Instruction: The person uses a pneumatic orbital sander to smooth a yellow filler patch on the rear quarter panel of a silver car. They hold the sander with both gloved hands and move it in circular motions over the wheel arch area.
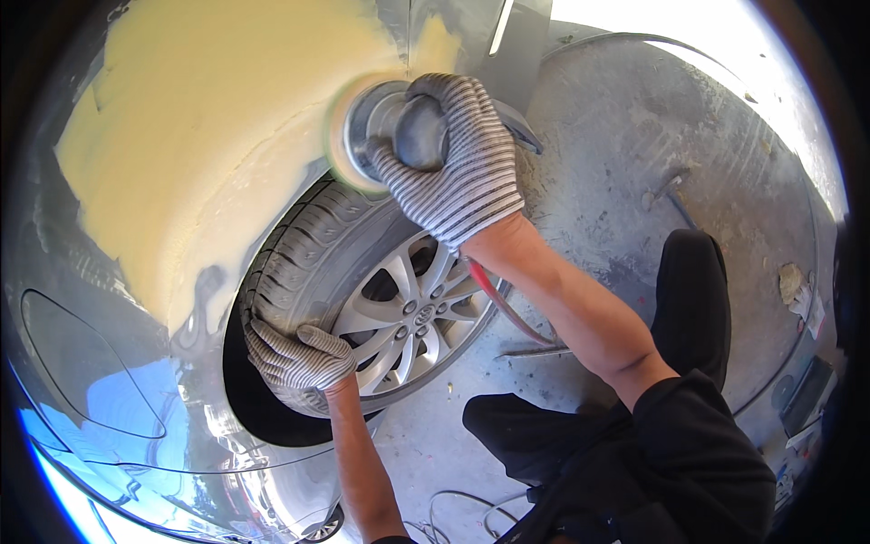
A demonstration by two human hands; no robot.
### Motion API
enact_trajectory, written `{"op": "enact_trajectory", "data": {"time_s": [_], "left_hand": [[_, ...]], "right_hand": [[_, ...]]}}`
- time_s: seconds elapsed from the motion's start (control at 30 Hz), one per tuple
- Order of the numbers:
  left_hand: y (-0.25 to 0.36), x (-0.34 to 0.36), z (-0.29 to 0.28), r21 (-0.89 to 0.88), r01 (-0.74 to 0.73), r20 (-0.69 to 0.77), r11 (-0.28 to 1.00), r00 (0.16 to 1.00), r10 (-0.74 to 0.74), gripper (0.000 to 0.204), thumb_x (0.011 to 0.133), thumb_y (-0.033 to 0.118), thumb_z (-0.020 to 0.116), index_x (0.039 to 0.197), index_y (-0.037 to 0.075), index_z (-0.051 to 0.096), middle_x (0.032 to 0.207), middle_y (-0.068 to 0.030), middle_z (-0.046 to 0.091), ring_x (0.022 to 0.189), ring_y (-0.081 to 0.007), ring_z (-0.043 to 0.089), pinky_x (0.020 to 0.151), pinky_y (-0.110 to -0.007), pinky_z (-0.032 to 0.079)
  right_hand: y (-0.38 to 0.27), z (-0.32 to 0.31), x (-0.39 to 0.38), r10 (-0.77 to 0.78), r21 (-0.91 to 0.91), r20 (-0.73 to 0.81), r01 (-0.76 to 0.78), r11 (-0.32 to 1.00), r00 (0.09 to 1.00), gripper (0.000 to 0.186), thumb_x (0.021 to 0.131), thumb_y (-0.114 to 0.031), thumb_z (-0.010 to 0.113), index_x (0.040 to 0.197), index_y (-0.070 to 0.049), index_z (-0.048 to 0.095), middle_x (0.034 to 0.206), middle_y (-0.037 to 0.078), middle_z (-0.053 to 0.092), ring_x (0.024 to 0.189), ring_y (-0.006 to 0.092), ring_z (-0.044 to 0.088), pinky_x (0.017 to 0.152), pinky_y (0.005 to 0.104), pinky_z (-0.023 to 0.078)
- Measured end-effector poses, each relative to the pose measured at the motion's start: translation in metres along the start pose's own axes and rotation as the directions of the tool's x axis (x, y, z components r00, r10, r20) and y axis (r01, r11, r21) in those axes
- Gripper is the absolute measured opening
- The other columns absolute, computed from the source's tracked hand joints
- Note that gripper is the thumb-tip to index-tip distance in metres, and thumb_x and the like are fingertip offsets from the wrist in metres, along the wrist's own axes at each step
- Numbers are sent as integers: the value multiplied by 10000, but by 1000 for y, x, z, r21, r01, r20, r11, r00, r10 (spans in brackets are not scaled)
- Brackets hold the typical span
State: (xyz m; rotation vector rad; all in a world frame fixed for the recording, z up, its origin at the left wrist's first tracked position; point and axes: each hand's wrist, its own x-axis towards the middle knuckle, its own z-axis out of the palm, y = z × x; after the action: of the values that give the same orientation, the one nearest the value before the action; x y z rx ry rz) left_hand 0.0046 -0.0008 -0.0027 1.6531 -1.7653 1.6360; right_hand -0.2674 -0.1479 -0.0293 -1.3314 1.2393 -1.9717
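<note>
My right hand [462, 159], in a grey-striped work glove, is wrapped round the grey top of a round air sander [369, 136]. The sander's disc lies against the car's body panel, at the edge of a wide yellow patch of filler [208, 118] above the wheel arch. A red hose [494, 295] trails from below my right wrist. My left hand [304, 358], gloved the same way, rests on the tread of the tyre [313, 249] with its fingers stretched out and nothing in them. The sanding face is hidden against the panel.
A silver spoked wheel [424, 315] fills the arch. The fuel flap [86, 363] is at the left. Hoses [471, 503] curl on the grey floor [616, 118] below. A tool with a dark handle [681, 207] lies at the right, near my bent knee [693, 281].
</note>
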Motion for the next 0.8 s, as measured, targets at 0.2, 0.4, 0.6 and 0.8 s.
{"op": "enact_trajectory", "data": {"time_s": [0.2,0.4,0.6,0.8], "left_hand": [[2,4,0,9,-12,-20,1000,1000,12,592,1080,314,420,1484,-110,510,1399,-343,601,1242,-515,621,1038,-639,512],[1,-2,-2,51,17,31,999,999,-19,615,1075,332,413,1500,-104,498,1410,-350,589,1248,-531,611,1049,-661,497],[2,0,-3,35,23,31,999,999,-24,627,1070,341,415,1509,-101,489,1423,-355,577,1266,-549,596,1054,-675,494],[-2,-3,-2,41,13,43,999,999,-15,623,1069,339,421,1506,-100,490,1418,-353,581,1259,-539,609,1050,-663,507]], "right_hand": [[30,-11,9,142,-26,-43,-143,989,989,542,811,-204,927,1222,-22,624,1114,202,741,1028,336,767,892,391,664],[0,0,0,-10,-20,-13,9,1000,1000,591,779,-263,922,1232,-19,631,1154,209,687,1026,390,747,910,467,642],[30,-11,12,171,39,-51,-169,985,984,628,758,-254,940,1243,-15,622,1131,219,686,1022,390,743,899,455,638],[-5,2,-5,-9,-54,35,11,998,999,623,792,-291,916,1259,-7,616,1223,221,658,1038,402,741,912,462,643]]}}
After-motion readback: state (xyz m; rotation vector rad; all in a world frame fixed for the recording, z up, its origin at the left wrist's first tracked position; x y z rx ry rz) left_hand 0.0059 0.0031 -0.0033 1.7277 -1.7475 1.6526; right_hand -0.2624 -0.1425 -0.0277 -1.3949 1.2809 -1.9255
